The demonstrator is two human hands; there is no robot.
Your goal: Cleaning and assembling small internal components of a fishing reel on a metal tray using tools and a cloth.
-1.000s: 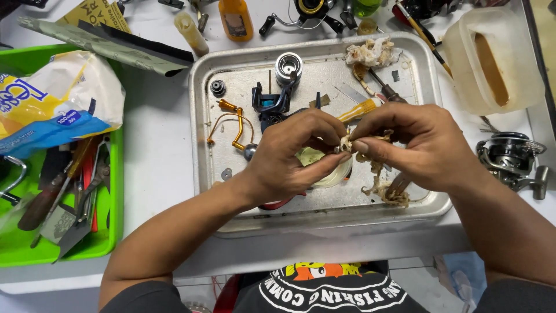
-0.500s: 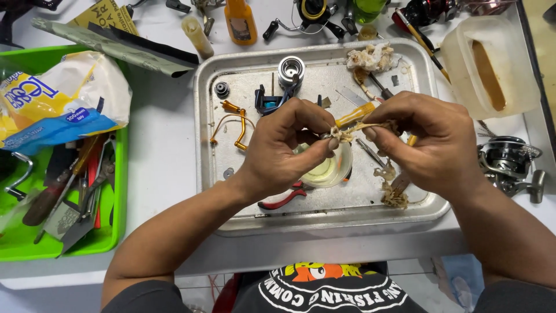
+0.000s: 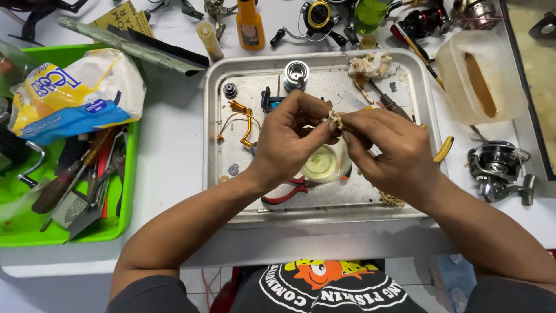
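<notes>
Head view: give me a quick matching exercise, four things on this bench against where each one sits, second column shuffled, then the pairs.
Things:
1. orange wire bail
2. red-handled pliers
3. silver fishing reel
4. printed bag

Places:
A. on the green tray's upper end, far left
B. in the metal tray, left of the left hand
C. on the white bench, right of the metal tray
D. in the metal tray, under the left wrist

Pairs: 1-B, 2-D, 3-C, 4-A
</notes>
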